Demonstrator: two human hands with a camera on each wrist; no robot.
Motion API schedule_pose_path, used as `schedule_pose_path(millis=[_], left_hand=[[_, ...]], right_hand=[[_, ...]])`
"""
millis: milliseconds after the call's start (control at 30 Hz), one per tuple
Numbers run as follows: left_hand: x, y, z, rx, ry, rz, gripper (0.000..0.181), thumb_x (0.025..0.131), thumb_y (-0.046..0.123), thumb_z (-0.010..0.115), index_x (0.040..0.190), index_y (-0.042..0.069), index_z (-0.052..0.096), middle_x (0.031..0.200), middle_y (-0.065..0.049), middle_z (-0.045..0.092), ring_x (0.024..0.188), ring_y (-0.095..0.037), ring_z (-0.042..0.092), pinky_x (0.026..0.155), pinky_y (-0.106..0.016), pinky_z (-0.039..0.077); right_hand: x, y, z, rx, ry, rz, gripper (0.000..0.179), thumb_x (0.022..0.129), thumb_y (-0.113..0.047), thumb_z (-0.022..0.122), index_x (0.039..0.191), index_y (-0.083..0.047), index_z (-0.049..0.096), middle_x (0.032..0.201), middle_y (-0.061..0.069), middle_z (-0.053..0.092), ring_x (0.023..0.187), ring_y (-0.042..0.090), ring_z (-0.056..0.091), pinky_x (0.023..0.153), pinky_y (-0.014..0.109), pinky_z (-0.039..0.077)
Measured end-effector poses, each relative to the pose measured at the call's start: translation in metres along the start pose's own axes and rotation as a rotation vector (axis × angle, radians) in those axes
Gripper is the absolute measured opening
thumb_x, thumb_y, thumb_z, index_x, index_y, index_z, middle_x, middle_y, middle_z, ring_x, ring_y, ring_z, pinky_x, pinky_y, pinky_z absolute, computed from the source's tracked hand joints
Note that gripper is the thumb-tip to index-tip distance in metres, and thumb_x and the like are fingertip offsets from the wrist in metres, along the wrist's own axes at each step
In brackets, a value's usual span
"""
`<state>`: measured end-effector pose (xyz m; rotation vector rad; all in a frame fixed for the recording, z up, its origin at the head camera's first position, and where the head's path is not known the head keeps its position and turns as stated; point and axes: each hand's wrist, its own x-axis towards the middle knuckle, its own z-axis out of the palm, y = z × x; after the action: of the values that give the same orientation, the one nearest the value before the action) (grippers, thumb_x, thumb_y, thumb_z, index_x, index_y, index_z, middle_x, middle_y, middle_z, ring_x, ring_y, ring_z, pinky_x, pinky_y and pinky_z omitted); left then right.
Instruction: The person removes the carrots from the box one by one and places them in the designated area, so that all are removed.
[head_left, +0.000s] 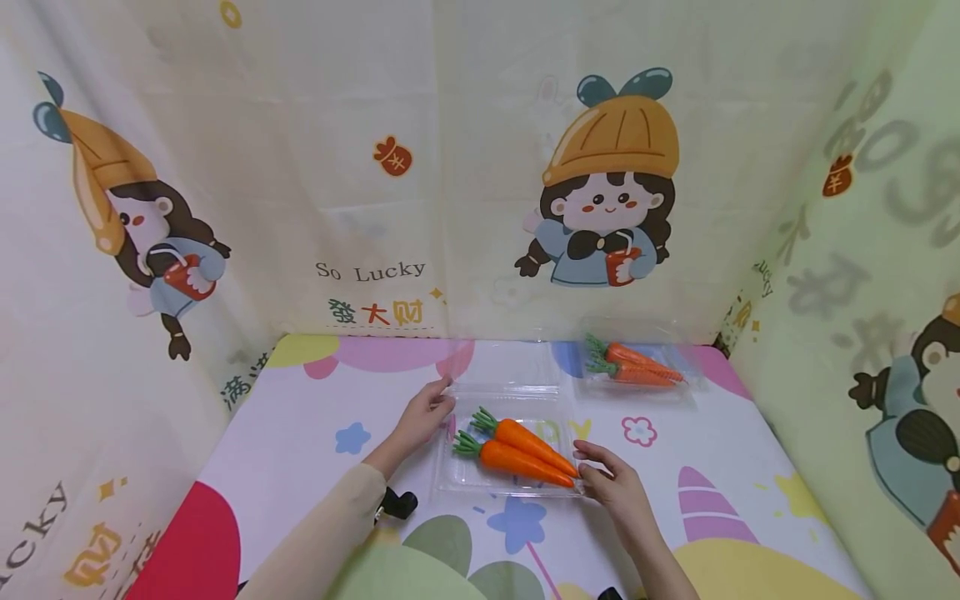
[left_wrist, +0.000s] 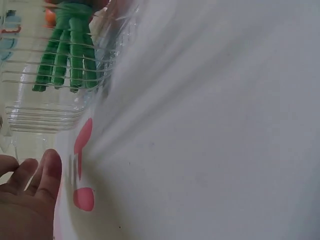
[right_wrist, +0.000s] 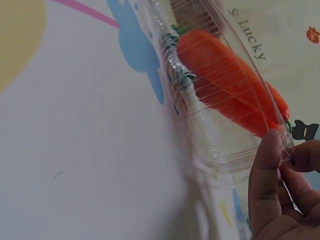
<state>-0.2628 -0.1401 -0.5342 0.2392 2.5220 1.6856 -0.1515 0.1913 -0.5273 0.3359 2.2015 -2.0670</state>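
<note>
Two orange toy carrots (head_left: 528,454) with green tops lie side by side in a clear plastic clamshell box (head_left: 457,482), tops to the left and tips to the right. Its transparent lid (head_left: 506,367) is folded back toward the rear wall. At the box's front right corner, by the carrot tips, my right hand (head_left: 611,483) pinches the rim between thumb and fingers; the right wrist view shows this grip closely. My left hand (head_left: 423,417) is beside the rear left corner near the hinge, its fingers (left_wrist: 49,172) extended close to the plastic.
A second clear box (head_left: 686,392) holding two carrots (head_left: 633,367) stands at the back right, near the wall. A printed cloth covers the table (head_left: 300,467), and patterned curtains (head_left: 480,167) enclose the back and both sides.
</note>
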Motion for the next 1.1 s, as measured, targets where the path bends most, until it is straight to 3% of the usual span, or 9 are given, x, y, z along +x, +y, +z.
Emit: schedule_pose_path(millis=[100, 167, 267, 367, 500, 567, 700, 833, 1100], left_hand=[[-0.001, 0.002, -0.001, 0.0, -0.004, -0.017, 0.057, 0.106, 0.015, 0.055, 0.158, 0.002, 0.037, 0.159, -0.017, 0.045, 0.121, -0.033, 0.063, 0.094, -0.04, 0.06], [-0.001, 0.002, -0.002, 0.001, -0.006, -0.037, 0.056, 0.106, 0.016, 0.055, 0.158, 0.005, 0.039, 0.156, -0.017, 0.049, 0.105, -0.028, 0.067, 0.076, -0.034, 0.062], [0.0, 0.001, -0.005, -0.012, -0.02, -0.074, 0.056, 0.105, 0.018, 0.055, 0.158, 0.008, 0.04, 0.151, -0.016, 0.054, 0.082, -0.021, 0.065, 0.052, -0.026, 0.05], [0.002, -0.002, -0.007, -0.06, -0.038, -0.097, 0.058, 0.105, 0.018, 0.055, 0.159, 0.007, 0.038, 0.149, -0.018, 0.055, 0.082, -0.021, 0.065, 0.055, -0.025, 0.049], [0.002, 0.001, -0.011, -0.126, -0.067, -0.14, 0.059, 0.105, 0.02, 0.053, 0.16, 0.008, 0.036, 0.147, -0.022, 0.054, 0.104, -0.027, 0.066, 0.084, -0.032, 0.06], [0.001, 0.006, -0.014, -0.15, -0.086, -0.17, 0.059, 0.106, 0.021, 0.053, 0.16, 0.009, 0.035, 0.145, -0.023, 0.054, 0.109, -0.031, 0.066, 0.088, -0.038, 0.061], [-0.002, 0.013, -0.017, -0.171, -0.126, -0.2, 0.055, 0.107, 0.019, 0.052, 0.159, 0.009, 0.036, 0.142, -0.024, 0.053, 0.108, -0.033, 0.065, 0.075, -0.036, 0.063], [-0.005, 0.018, -0.019, -0.154, -0.152, -0.21, 0.053, 0.106, 0.016, 0.052, 0.157, 0.008, 0.038, 0.138, -0.023, 0.054, 0.097, -0.028, 0.064, 0.058, -0.029, 0.054], [-0.009, 0.018, -0.02, -0.161, -0.18, -0.217, 0.055, 0.104, 0.014, 0.056, 0.156, 0.008, 0.04, 0.132, -0.02, 0.054, 0.09, -0.023, 0.062, 0.06, -0.036, 0.063]], right_hand=[[0.0, 0.0, 0.0, 0.012, -0.004, 0.002, 0.042, 0.098, -0.006, 0.064, 0.14, 0.002, 0.06, 0.129, 0.02, 0.064, 0.085, 0.013, 0.066, 0.074, 0.025, 0.06], [0.0, 0.0, 0.0, 0.018, -0.005, 0.002, 0.042, 0.098, -0.006, 0.064, 0.14, 0.002, 0.06, 0.129, 0.019, 0.064, 0.085, 0.013, 0.066, 0.074, 0.025, 0.06], [-0.001, -0.001, -0.001, 0.018, -0.007, 0.002, 0.043, 0.098, -0.006, 0.064, 0.14, 0.003, 0.059, 0.129, 0.018, 0.064, 0.086, 0.012, 0.066, 0.074, 0.025, 0.061], [-0.001, -0.002, -0.001, 0.003, -0.01, 0.005, 0.044, 0.098, -0.007, 0.065, 0.141, 0.002, 0.059, 0.132, 0.018, 0.064, 0.087, 0.012, 0.066, 0.075, 0.025, 0.061], [0.0, -0.007, -0.003, -0.09, -0.014, -0.021, 0.042, 0.098, -0.01, 0.067, 0.139, 0.0, 0.061, 0.138, 0.019, 0.063, 0.094, 0.016, 0.069, 0.077, 0.025, 0.061], [0.0, -0.011, -0.004, -0.201, -0.001, -0.062, 0.04, 0.098, -0.013, 0.067, 0.137, -0.003, 0.063, 0.138, 0.018, 0.063, 0.101, 0.02, 0.069, 0.08, 0.026, 0.06], [0.002, -0.022, -0.004, -0.416, 0.039, -0.163, 0.037, 0.098, -0.015, 0.069, 0.134, -0.01, 0.066, 0.137, 0.016, 0.063, 0.115, 0.028, 0.065, 0.093, 0.038, 0.059], [0.006, -0.034, 0.004, -0.523, 0.007, -0.284, 0.035, 0.095, -0.012, 0.072, 0.13, -0.011, 0.069, 0.131, 0.015, 0.064, 0.114, 0.032, 0.065, 0.097, 0.048, 0.057], [0.017, -0.052, 0.035, -0.678, -0.16, -0.375, 0.033, 0.092, -0.014, 0.073, 0.125, -0.011, 0.071, 0.128, 0.009, 0.063, 0.115, 0.034, 0.061, 0.097, 0.052, 0.055]])
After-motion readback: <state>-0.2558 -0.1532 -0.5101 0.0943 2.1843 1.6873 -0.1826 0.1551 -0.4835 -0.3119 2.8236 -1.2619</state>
